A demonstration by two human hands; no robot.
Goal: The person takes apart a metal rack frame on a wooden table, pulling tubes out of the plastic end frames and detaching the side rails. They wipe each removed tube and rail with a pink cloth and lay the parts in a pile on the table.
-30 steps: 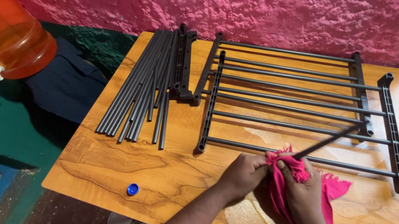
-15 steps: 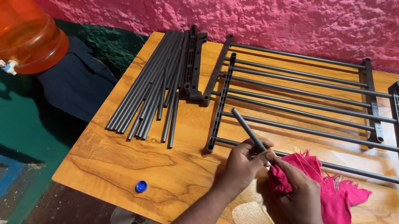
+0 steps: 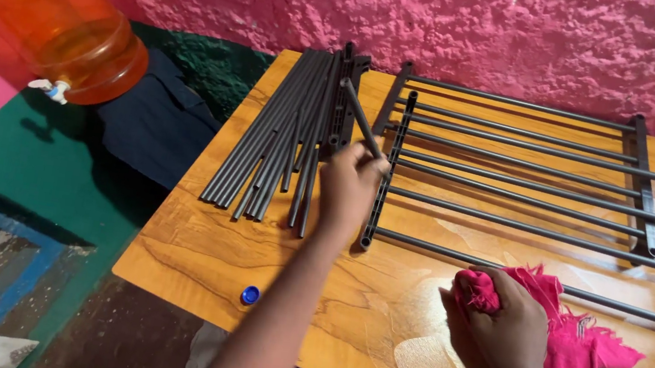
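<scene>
Left hand (image 3: pixel 350 180) extended, gripping rod (image 3: pixel 359 116); right hand (image 3: pixel 506 332) clutching cloth (image 3: pixel 580 347).

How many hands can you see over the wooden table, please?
2. The left hand grips a dark rod beside the pile of loose rods; the right hand clutches a pink cloth at the table's near edge.

Matt dark metal rods (image 3: pixel 282 138), glossy wood-grain table (image 3: pixel 376 321), frayed pink cloth (image 3: pixel 572 342).

The left hand (image 3: pixel 349 183) has carried the dark rod (image 3: pixel 359 116) from the pink cloth (image 3: pixel 572 342) toward the rod pile (image 3: pixel 282 138)
</scene>
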